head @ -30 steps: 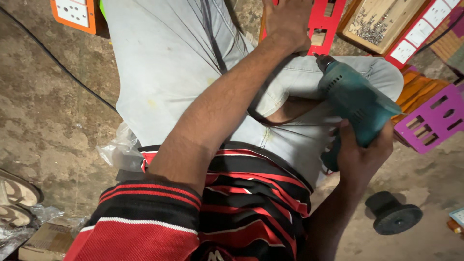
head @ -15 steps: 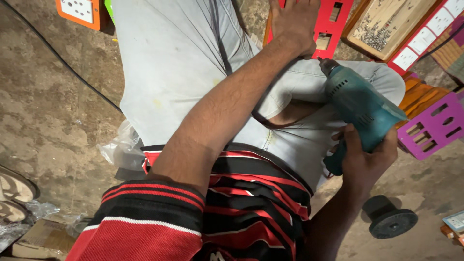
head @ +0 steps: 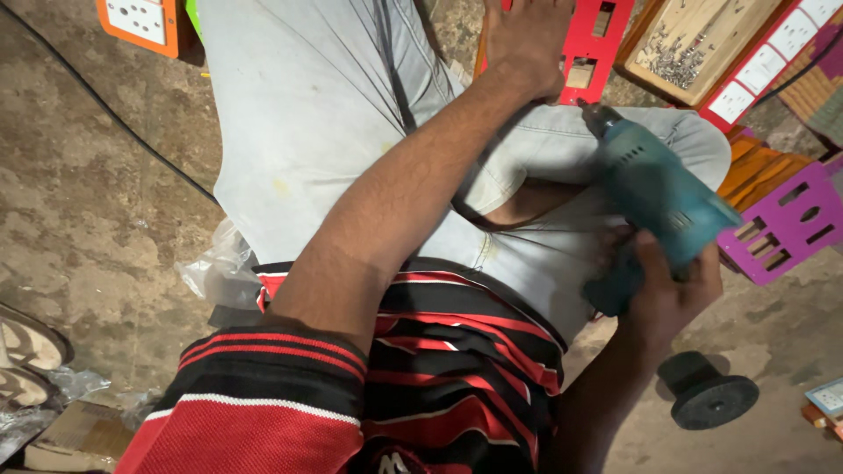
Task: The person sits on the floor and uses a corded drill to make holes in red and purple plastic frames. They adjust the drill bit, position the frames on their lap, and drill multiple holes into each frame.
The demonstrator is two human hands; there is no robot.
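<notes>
My right hand (head: 669, 290) grips the handle of a teal power drill (head: 654, 189), whose tip points up toward a red slotted board (head: 601, 39). My left hand (head: 527, 39) reaches across my lap and presses flat on that red board at the top of the view. I sit on the floor in light grey trousers and a red and black striped shirt. A dark cord loops over my thigh below the drill.
A purple slotted board (head: 786, 224) lies at the right, a wooden tray of screws (head: 694, 39) above it. A black spool (head: 707, 395) sits on the concrete floor at lower right. An orange socket board (head: 140, 22) is at top left, a sandal (head: 26, 342) at far left.
The drill in my right hand has swung up and left, its tip now close to the red board. My left hand stays on the board.
</notes>
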